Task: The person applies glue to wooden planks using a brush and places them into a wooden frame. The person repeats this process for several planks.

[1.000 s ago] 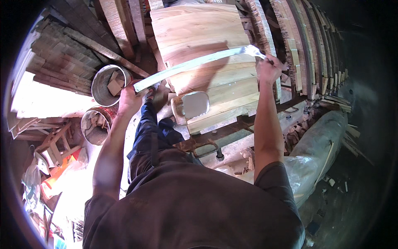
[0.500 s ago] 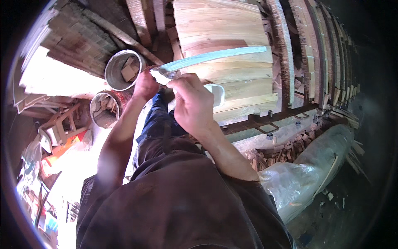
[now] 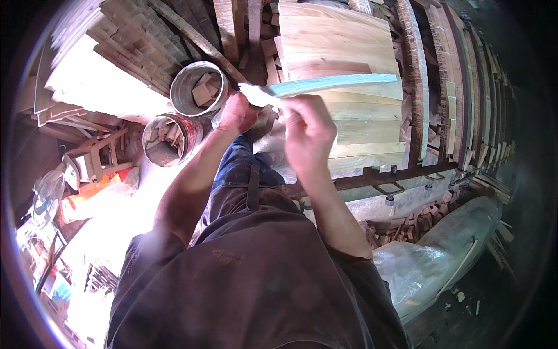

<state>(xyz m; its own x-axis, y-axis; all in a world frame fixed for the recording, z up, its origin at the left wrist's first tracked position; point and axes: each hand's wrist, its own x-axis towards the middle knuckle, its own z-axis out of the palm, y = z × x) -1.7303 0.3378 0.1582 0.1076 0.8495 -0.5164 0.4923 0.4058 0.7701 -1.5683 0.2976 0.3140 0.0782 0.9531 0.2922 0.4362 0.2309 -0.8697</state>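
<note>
"What was being held?"

"A long, narrow wooden strip [image 3: 343,83], its upper face coated in pale blue-white. It was held in mid-air, roughly level, across a wooden panel [image 3: 337,35] made of boards laid edge to edge. One end of the strip was kept just outside the panel's left edge; the other was extended almost to its right edge."

"And the fingers?"

"Those of the left hand [image 3: 239,113] were curled closed at the strip's near end, beyond the panel's left edge, though the exact contact was partly hidden. Those of the right hand [image 3: 309,119] were folded tightly around a brush [image 3: 258,95]. Its handle was mostly covered by them; its white-loaded head was pointed left and set against the strip's near end, close by the left hand."

"Where was the right hand placed?"

"It was seen in front of the panel's left part, slightly blurred."

"What else was shown?"

"Along the panel's near edge a rusty metal bar [image 3: 354,185] was fitted with looped handles. Past the left edge, two buckets were seen near the left forearm: a grey bucket [image 3: 185,87] and a reddish bucket [image 3: 193,129], both partly filled with wood scraps [image 3: 204,92]. Toward the lower right, a long bundle [image 3: 433,253] was wrapped in clear plastic."
</note>
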